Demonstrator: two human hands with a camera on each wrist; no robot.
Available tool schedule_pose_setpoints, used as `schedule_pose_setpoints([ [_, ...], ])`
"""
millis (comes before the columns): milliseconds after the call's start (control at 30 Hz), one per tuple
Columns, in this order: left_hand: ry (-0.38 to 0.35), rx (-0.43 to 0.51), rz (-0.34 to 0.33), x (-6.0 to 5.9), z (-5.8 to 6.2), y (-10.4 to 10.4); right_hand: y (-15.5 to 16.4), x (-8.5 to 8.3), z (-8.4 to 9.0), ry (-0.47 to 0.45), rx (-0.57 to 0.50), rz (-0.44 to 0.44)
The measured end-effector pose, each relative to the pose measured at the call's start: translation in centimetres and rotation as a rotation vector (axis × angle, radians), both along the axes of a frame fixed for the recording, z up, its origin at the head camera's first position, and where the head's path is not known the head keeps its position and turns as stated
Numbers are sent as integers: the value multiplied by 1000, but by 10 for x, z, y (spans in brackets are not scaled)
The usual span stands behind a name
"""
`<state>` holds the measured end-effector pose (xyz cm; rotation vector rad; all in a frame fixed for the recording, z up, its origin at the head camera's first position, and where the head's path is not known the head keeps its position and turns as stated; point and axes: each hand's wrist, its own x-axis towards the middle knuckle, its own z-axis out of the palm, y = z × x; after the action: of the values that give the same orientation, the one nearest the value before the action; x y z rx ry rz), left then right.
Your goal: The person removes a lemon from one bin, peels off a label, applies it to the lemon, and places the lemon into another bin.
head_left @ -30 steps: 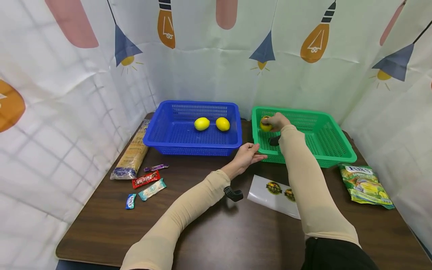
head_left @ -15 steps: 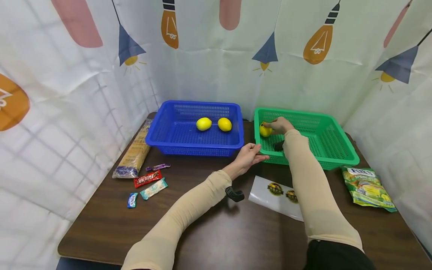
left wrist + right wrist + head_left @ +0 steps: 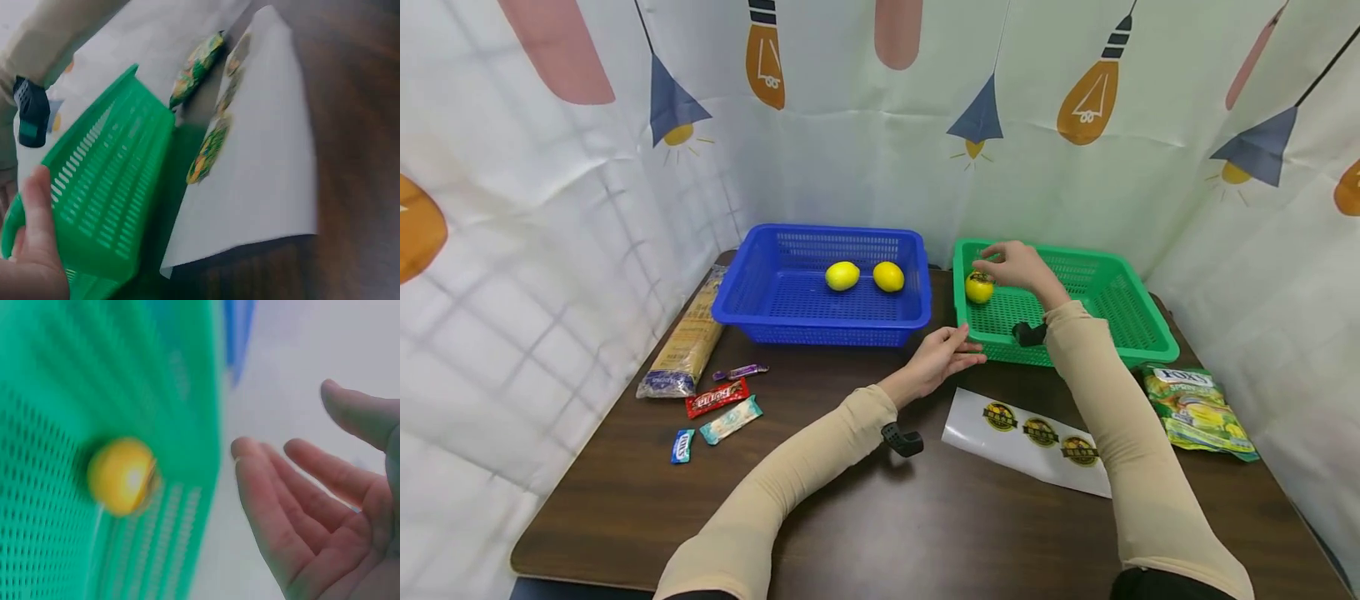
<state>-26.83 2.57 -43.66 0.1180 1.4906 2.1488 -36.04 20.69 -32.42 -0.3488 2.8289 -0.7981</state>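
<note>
In the head view my left hand pinches the front left corner of the green basket; its thumb lies across the rim in the left wrist view. Inside that basket, at the left end, rests a lemon with a dark and gold sticker on its upper side. My right hand hovers above it with loosely bent fingers and holds nothing. The right wrist view shows that hand apart from the lemon. On the table before the basket lies a white sticker sheet bearing three round stickers.
A blue basket with two lemons stands left of the green one. Several wrapped bars and sweets, among them a red bar, lie at the left beside a long plastic-wrapped pack. At the right lies a green FOX'S bag.
My right hand has let go of the stickered lemon and lifted up from it, leaving it in the green basket. The left hand keeps its hold on the basket's rim.
</note>
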Motion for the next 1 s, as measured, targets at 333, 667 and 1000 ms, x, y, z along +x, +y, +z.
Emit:
schedule_pose_setpoints([
  [333,213,-242,-169,33,-9,-48,-33,96,-19,226,-97,199],
  [667,373,-405,-243,56,-15,-90,-40,129,-70,70,-267,187],
  [1000,581,-492,-531,44,21,-112,-63,115,-65,23,-329,73],
])
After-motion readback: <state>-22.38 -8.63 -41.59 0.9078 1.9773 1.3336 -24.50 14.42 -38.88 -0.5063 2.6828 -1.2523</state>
